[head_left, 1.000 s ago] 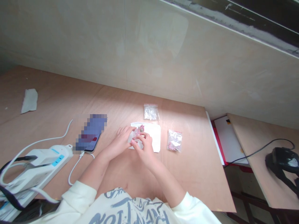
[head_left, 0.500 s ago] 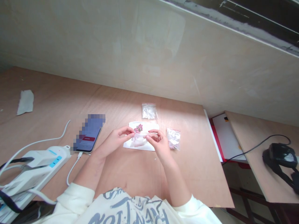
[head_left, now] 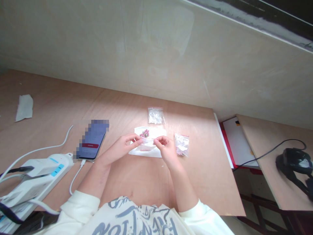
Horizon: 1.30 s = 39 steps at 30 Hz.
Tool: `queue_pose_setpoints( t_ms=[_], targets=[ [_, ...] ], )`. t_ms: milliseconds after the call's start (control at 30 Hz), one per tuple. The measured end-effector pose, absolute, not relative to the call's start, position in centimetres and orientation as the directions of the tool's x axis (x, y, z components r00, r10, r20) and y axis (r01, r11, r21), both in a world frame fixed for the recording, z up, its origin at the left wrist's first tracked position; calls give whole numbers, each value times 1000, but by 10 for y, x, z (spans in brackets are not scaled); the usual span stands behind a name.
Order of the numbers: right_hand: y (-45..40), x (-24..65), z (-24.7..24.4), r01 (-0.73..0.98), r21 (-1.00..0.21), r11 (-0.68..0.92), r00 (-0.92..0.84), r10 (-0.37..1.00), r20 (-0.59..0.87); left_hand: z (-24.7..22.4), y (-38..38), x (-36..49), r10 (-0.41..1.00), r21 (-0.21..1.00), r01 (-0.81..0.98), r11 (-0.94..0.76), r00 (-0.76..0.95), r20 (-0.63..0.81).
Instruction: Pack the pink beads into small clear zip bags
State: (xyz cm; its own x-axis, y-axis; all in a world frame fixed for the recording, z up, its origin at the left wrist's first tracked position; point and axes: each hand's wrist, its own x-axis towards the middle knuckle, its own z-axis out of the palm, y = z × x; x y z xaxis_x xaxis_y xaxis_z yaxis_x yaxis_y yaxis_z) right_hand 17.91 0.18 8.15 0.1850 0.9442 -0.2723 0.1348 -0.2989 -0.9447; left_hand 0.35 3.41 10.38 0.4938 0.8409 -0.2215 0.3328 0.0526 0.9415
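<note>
A small clear plastic bag is stretched between my two hands above a white paper sheet. My left hand pinches its left top corner between thumb and finger. The right top corner is pinched by my right hand. Just beyond the bag, a small pile of pink and dark beads lies on the paper. Another clear bag with silvery contents lies behind the paper. To the right of my right hand rests a bag with pink pieces.
On the left of the table are a phone on a white cable, a power strip with plugs and a piece of white tissue. A black device sits on the right-hand table.
The fingers of my right hand have closed in on the bag's corner, and the bag is now held straighter across the top. The view has shifted slightly.
</note>
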Motion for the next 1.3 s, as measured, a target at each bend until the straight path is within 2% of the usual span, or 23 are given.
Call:
queue_pose_setpoints(
  t_ms=[267, 367, 533, 733, 867, 1000, 1100, 1167, 1233, 1300],
  targets=[
    [5, 174, 90, -1, -943, -332, -14, 943, -332, 102, 37, 8, 883, 949, 315, 10, 442, -156],
    [6, 170, 90, -22, -948, -318, -3, 948, -318, 102, 36, 10, 880, 952, 304, 40, 440, -177],
    [7, 165, 85, 37, -961, -273, 62, 961, -270, 100, 36, 12, 826, 954, 294, 61, 521, -213],
    [4, 163, 83, -48, -964, -263, -57, 964, -260, 93, 36, 15, 846, 943, 333, -2, 503, -176],
    [4, 164, 85, -70, -953, -295, -17, 955, -295, 96, 35, 13, 805, 943, 332, 1, 560, -197],
    [3, 161, 87, -96, -950, -296, -39, 955, -294, 98, 36, 11, 836, 953, 301, -10, 525, -157],
    [-3, 157, 86, -166, -937, -307, -108, 950, -292, 99, 38, 12, 854, 961, 273, 43, 490, -177],
    [-9, 158, 81, -213, -907, -363, -141, 930, -339, 98, 39, 13, 854, 960, 264, 88, 477, -209],
    [-15, 168, 74, -235, -882, -408, -73, 913, -402, 94, 42, 13, 860, 957, 272, 101, 460, -221],
    [-19, 186, 67, -238, -887, -395, 133, 892, -433, 85, 45, 9, 895, 946, 315, 80, 396, -207]
  ],
)
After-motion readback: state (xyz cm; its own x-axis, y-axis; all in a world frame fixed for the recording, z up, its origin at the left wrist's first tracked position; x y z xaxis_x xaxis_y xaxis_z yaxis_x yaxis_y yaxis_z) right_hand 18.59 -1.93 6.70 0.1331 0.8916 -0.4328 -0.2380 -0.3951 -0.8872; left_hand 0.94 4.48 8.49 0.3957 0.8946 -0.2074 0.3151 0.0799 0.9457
